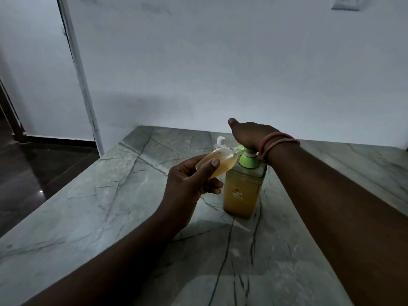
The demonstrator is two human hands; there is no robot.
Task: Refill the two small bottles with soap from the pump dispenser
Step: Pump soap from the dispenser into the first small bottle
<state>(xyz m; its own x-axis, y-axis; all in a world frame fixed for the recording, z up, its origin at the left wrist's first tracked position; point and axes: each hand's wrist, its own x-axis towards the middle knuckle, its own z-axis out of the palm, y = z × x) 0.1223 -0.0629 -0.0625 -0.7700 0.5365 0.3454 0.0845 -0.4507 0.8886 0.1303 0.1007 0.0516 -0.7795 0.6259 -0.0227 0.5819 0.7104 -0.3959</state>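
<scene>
Amber soap filled most of the small clear plastic bottle (215,163), which the left hand (189,184) grasped between thumb and curled fingers, tilted so its open neck met the green spout of the pump. The tall square amber pump dispenser (242,191) stood on the grey veined marble counter (110,217), just right of that hand. The right hand (249,135) lay over the pump head with the palm bearing down and the thumb stretched out flat, gripping nothing. Behind them, partly hidden, a second small bottle with a white cap (220,141) stood on the marble, apparently closed. To my eye, the held bottle looked nearly full, so another hard press could send soap over its neck and onto the fingers. If the neck slipped off the spout, the squirt would land on the counter.
</scene>
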